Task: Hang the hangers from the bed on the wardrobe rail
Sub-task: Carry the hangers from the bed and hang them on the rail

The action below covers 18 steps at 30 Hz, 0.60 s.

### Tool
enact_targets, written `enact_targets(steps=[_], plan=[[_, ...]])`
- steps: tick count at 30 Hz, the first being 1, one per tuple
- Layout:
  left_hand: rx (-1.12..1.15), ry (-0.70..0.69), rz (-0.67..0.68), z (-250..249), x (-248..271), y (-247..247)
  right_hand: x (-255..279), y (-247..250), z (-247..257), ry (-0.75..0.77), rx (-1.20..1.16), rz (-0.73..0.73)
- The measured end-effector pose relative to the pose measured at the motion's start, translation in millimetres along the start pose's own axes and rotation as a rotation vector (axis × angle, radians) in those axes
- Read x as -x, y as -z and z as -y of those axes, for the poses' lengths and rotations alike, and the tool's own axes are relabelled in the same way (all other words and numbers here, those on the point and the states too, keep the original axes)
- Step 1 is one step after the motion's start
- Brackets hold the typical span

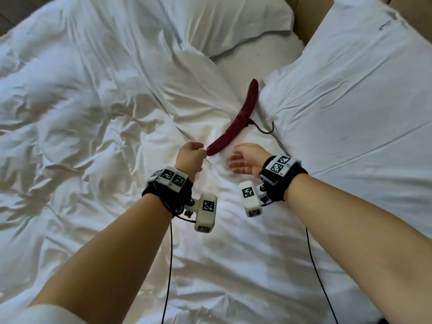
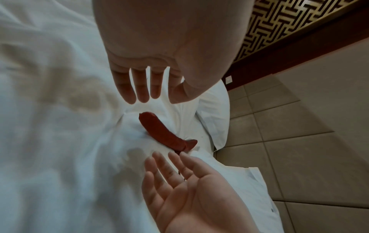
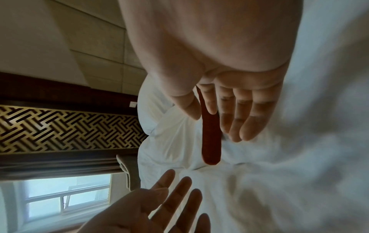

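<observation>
One dark red hanger [image 1: 236,122] lies on the white duvet [image 1: 93,113], its dark wire hook [image 1: 265,130] pointing right toward a pillow. My left hand [image 1: 190,155] hovers at the hanger's near end with its fingers straight, and I cannot tell whether it touches. In the left wrist view the left hand [image 2: 143,88] is spread just above the hanger [image 2: 159,130]. My right hand [image 1: 244,160] is beside the same end on the right, palm up and empty. In the right wrist view the right hand [image 3: 235,113] partly covers the hanger [image 3: 211,138]. No wardrobe rail is in view.
A large white pillow [image 1: 350,101] lies right of the hanger and another pillow [image 1: 222,19] beyond it. A beige padded headboard [image 1: 304,22] stands behind them. The duvet is rumpled to the left. Black cables hang from both wrist cameras.
</observation>
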<state>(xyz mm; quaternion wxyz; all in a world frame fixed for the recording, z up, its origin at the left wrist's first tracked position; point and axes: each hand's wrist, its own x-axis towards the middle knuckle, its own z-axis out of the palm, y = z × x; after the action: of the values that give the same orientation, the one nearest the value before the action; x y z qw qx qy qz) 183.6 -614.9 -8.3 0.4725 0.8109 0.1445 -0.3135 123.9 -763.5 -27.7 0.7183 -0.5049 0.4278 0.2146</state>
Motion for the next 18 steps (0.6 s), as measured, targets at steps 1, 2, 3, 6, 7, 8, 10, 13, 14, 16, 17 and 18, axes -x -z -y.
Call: enact_targets(steps=[1, 2, 3, 6, 7, 8, 10, 13, 14, 16, 17, 18], plan=[[-0.002, 0.003, -0.004, 1, -5, -4, -6, 0, -1, -0.008, -0.014, 0.004], [-0.001, 0.005, -0.009, 2, -10, -7, -11, 0, -1, -0.015, -0.025, 0.009], [-0.002, 0.012, -0.009, 3, -16, -11, -17, -1, -1, -0.021, -0.033, 0.015], [-0.012, 0.041, -0.001, 6, -29, -22, -30, -1, -2, -0.036, -0.067, 0.030], [-0.015, 0.046, 0.005, 8, -31, -22, -32, -2, -3, -0.039, -0.078, 0.037], [-0.022, 0.043, 0.013, 10, -35, -26, -34, 0, -4, -0.043, -0.091, 0.044], [-0.033, 0.028, 0.032, 13, -41, -32, -39, 3, -6, -0.048, -0.104, 0.064], [-0.042, 0.002, 0.052, 16, -47, -39, -42, 8, -9, -0.052, -0.110, 0.082], [-0.044, -0.003, 0.052, 17, -48, -42, -43, 10, -11, -0.051, -0.112, 0.086], [-0.048, -0.011, 0.049, 18, -50, -45, -44, 12, -14, -0.048, -0.121, 0.094], [-0.049, -0.013, 0.048, 18, -50, -45, -44, 13, -15, -0.047, -0.125, 0.097], [-0.049, -0.016, 0.044, 18, -50, -45, -44, 14, -16, -0.046, -0.125, 0.098]])
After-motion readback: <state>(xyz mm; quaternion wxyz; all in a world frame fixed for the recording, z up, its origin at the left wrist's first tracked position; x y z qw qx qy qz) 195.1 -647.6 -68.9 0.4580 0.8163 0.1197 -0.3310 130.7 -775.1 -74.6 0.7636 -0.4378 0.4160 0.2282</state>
